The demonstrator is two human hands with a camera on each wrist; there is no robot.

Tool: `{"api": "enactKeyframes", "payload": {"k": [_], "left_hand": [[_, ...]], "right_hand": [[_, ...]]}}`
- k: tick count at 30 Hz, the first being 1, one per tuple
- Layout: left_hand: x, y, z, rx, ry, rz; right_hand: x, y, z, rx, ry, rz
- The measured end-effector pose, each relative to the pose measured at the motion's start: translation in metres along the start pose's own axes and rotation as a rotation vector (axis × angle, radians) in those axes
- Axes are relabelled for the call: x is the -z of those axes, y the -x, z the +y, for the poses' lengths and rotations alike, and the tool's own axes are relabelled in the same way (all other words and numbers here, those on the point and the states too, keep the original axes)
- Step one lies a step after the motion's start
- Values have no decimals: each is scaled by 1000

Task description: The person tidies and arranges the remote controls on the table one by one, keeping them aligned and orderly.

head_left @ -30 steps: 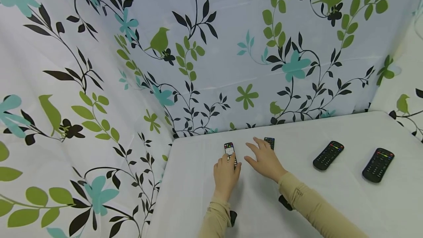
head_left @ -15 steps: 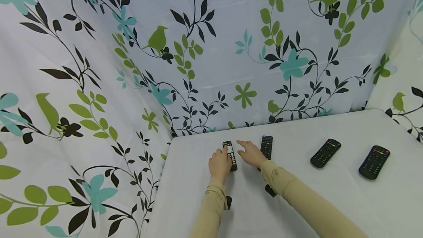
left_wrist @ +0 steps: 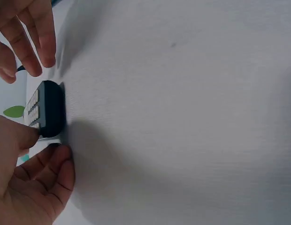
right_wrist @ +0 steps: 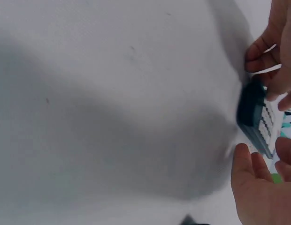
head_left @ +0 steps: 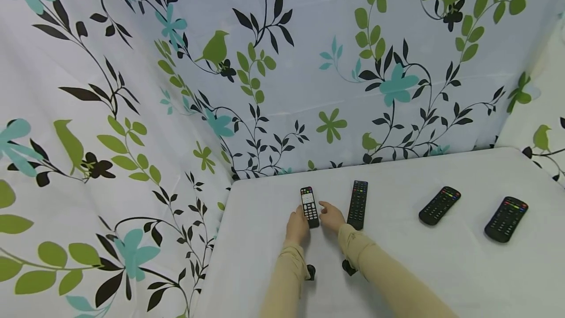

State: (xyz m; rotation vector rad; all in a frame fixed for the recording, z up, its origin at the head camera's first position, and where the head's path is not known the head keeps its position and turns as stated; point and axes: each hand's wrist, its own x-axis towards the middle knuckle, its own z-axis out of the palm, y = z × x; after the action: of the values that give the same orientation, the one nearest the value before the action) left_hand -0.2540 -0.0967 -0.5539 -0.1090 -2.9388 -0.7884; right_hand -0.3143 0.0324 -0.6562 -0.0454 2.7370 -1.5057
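A slim black remote control [head_left: 310, 208] with white buttons lies on the white-covered table. My left hand [head_left: 297, 227] is at its left edge. In the left wrist view the thumb of that hand [left_wrist: 33, 183] rests on the remote's upper edge [left_wrist: 52, 110], and its curled fingers sit against the side, so it pinches the near corner. My right hand [head_left: 332, 217] is just off the right side of the remote, fingers loosely bent and apart from it; the right wrist view shows a small gap between this hand [right_wrist: 263, 185] and the remote [right_wrist: 251, 110].
A longer black remote [head_left: 358, 205] lies right of my right hand, partly behind the sleeve. Two wider black remotes [head_left: 439, 205] [head_left: 506, 219] lie farther right on the table [head_left: 397, 180]. A patterned curtain [head_left: 273, 87] hangs behind and to the left.
My left hand has slid from the face of the slim remote to its left edge. My right hand has come left and down from over the longer remote, uncovering it.
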Motion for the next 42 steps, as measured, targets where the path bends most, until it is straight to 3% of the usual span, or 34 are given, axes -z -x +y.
{"api": "enactKeyframes", "payload": {"k": [3, 4, 6, 8, 9, 11, 14, 15, 16, 20, 30, 34, 42], "left_hand": [[-3, 5, 0, -16, 24, -8], [-4, 5, -1, -16, 34, -16], [-7, 4, -4, -25, 70, -28], [-13, -1, -12, -39, 101, -38], [-27, -9, -27, -99, 113, -21], [-32, -13, -35, -124, 134, -40], [-29, -8, -31, -136, 117, -65], [-25, -6, -28, -138, 112, -71], [-12, 2, -14, -89, 102, -99], [-4, 9, -6, -88, 78, -113], [-2, 17, -10, -96, 101, -146], [0, 22, -10, -127, 107, -138], [1, 33, -13, -185, 86, -143]], "right_hand": [[-41, -30, 62, 55, 5, 60], [-45, -29, 63, 44, 11, 66], [-37, -12, 39, -2, -7, 59], [-17, 14, -4, -47, -19, 54], [-6, 29, -25, -36, -9, 61], [16, 51, -61, -86, -8, 32], [33, 69, -80, -86, 12, 17], [35, 72, -79, -89, 13, 14], [38, 73, -81, -112, -6, 5], [41, 77, -82, -175, -61, -17], [39, 87, -77, -169, -62, -33], [39, 91, -74, -135, -76, -17], [35, 101, -70, -145, -87, -22]]}}
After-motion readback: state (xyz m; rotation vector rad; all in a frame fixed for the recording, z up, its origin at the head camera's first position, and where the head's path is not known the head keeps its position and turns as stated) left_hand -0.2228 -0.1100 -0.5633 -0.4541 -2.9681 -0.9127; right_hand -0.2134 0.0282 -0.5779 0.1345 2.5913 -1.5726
